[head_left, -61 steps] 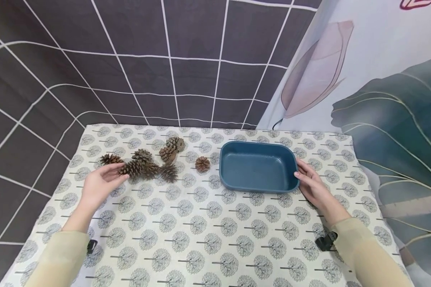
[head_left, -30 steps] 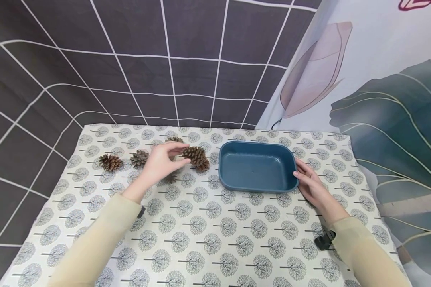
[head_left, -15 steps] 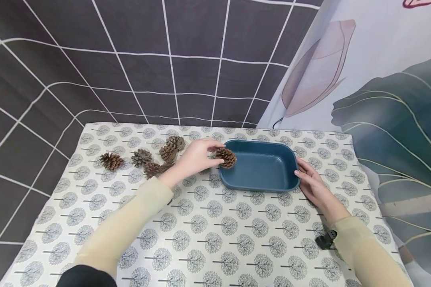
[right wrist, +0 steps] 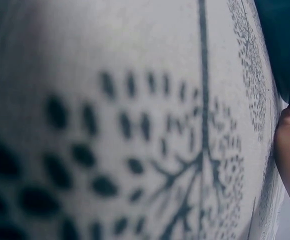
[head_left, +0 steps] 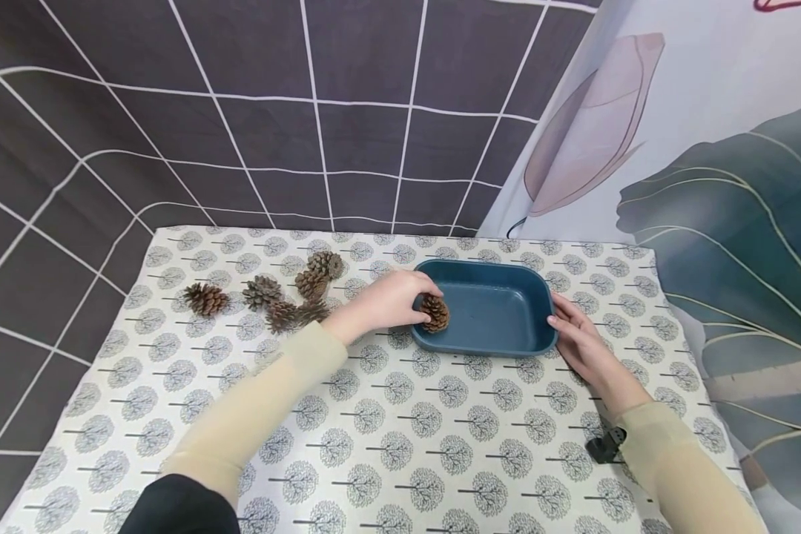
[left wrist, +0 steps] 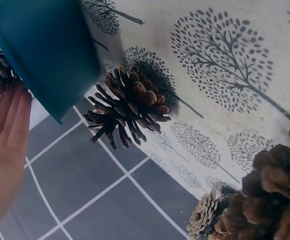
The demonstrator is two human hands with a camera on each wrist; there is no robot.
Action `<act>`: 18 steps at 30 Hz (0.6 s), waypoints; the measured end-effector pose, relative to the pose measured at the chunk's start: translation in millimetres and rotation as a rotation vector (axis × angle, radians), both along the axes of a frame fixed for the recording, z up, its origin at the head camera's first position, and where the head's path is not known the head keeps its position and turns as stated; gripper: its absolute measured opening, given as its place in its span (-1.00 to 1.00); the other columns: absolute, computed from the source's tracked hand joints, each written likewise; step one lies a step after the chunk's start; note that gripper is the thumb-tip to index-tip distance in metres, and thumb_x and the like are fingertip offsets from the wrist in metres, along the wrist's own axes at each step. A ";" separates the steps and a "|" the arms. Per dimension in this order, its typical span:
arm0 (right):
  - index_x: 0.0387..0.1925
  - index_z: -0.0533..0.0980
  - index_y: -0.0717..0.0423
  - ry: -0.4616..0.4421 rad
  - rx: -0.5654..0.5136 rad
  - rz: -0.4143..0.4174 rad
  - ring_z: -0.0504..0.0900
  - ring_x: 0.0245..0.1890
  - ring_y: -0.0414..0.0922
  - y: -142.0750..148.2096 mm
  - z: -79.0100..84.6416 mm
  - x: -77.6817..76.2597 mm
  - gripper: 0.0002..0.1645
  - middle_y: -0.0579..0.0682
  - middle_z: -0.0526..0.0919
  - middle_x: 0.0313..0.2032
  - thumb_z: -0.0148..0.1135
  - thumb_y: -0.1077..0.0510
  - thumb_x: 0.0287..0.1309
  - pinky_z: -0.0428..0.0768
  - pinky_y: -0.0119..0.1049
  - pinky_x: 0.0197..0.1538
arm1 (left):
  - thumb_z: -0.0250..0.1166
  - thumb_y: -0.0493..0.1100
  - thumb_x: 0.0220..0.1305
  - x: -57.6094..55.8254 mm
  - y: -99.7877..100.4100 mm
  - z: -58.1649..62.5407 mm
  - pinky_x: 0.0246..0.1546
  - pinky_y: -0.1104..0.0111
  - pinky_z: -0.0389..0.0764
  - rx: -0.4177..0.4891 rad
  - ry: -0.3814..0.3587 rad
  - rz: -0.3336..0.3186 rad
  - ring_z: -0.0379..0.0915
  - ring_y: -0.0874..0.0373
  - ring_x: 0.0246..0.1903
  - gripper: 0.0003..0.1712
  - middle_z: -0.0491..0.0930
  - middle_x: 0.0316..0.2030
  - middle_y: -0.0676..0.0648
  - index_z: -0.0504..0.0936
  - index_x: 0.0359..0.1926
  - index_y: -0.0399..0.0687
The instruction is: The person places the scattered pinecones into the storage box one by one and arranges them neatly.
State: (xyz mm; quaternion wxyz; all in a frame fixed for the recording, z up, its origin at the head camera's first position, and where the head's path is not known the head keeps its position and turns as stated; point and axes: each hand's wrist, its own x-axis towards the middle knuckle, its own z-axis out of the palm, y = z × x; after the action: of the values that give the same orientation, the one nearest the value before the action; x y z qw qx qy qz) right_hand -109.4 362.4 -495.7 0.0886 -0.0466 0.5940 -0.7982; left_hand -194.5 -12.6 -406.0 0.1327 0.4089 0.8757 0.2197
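Note:
My left hand (head_left: 390,300) reaches over the left rim of a blue rectangular plastic box (head_left: 490,315). Between thumb and fingers it pinches a brown pine cone (head_left: 434,314), low inside the box's left end; whether the cone touches the bottom I cannot tell. In the left wrist view the same hand (left wrist: 4,132) is at the edge, partly cut off. At the box's right end, my right hand (head_left: 581,345) holds the wall, thumb at the rim and fingers along the outside. Another pine cone (left wrist: 129,105) lies just outside the box, hidden behind my left hand in the head view.
Several more pine cones lie left of the box: one alone (head_left: 205,299), a grey-brown one (head_left: 262,292), and others clustered around a tilted one (head_left: 325,264). A tree-print cloth (head_left: 400,445) covers the table. Behind hangs a dark grid-patterned curtain (head_left: 360,141).
From the pile at the left, my left hand has carried a pine cone rightward, over the box's left rim and down inside. The right hand has stayed at the box.

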 end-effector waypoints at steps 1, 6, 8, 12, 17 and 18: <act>0.49 0.38 -0.02 0.003 0.000 0.002 0.57 0.31 -0.38 -0.3 0.2 0.0 -0.38 -0.29 0.57 0.35 -0.09 0.44 0.56 0.56 -0.55 0.36 | 0.52 -0.14 0.31 -0.5 1.2 -1.1 0.54 0.12 0.48 -0.014 0.004 -0.021 0.58 -0.02 0.35 -0.47 0.68 0.29 -0.11 0.68 0.27 -0.13; 0.52 0.36 0.01 0.008 -0.009 0.005 0.57 0.32 -0.38 0.3 -0.4 0.5 -0.37 -0.28 0.56 0.36 -0.11 0.45 0.56 0.55 -0.55 0.38 | 0.52 -0.17 0.30 -1.7 5.9 -6.2 0.55 0.11 0.46 -0.069 0.021 -0.120 0.59 -0.02 0.34 -0.49 0.70 0.27 -0.11 0.70 0.25 -0.12; 0.51 0.37 0.00 0.009 -0.014 0.007 0.57 0.32 -0.38 0.7 -0.5 0.5 -0.37 -0.27 0.56 0.36 -0.11 0.45 0.56 0.54 -0.55 0.38 | 0.53 -0.18 0.29 -1.6 6.8 -7.6 0.54 0.11 0.47 -0.071 0.018 -0.142 0.59 -0.02 0.33 -0.49 0.71 0.26 -0.11 0.70 0.24 -0.12; 0.49 0.40 -0.03 0.012 -0.010 0.009 0.57 0.32 -0.38 0.9 0.3 0.4 -0.37 -0.28 0.56 0.36 -0.12 0.45 0.56 0.56 -0.55 0.37 | 0.53 -0.16 0.29 -2.1 6.2 -10.0 0.50 0.13 0.52 -0.069 0.004 -0.163 0.61 -0.01 0.31 -0.50 0.72 0.24 -0.09 0.71 0.23 -0.10; 0.49 0.40 -0.05 0.003 0.012 0.007 0.56 0.32 -0.40 0.5 0.8 0.4 -0.38 -0.31 0.56 0.36 -0.11 0.43 0.58 0.56 -0.56 0.36 | 0.53 -0.13 0.30 -2.6 4.4 -11.4 0.49 0.13 0.52 -0.072 -0.002 -0.178 0.60 -0.01 0.31 -0.50 0.71 0.24 -0.08 0.71 0.24 -0.08; 0.49 0.40 -0.05 0.001 0.021 0.004 0.56 0.32 -0.41 0.4 0.9 0.4 -0.39 -0.32 0.56 0.35 -0.10 0.42 0.58 0.56 -0.57 0.36 | 0.53 -0.13 0.30 -2.6 4.1 -11.4 0.50 0.13 0.52 -0.067 -0.004 -0.179 0.60 -0.01 0.31 -0.50 0.71 0.24 -0.08 0.71 0.24 -0.08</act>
State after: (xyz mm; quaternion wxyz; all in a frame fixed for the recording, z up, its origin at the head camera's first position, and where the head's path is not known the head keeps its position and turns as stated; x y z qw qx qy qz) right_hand -109.0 362.8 -494.9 0.0905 -0.0472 0.6021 -0.7919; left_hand -197.1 -8.4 -417.4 0.1673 0.4803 0.8423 0.1782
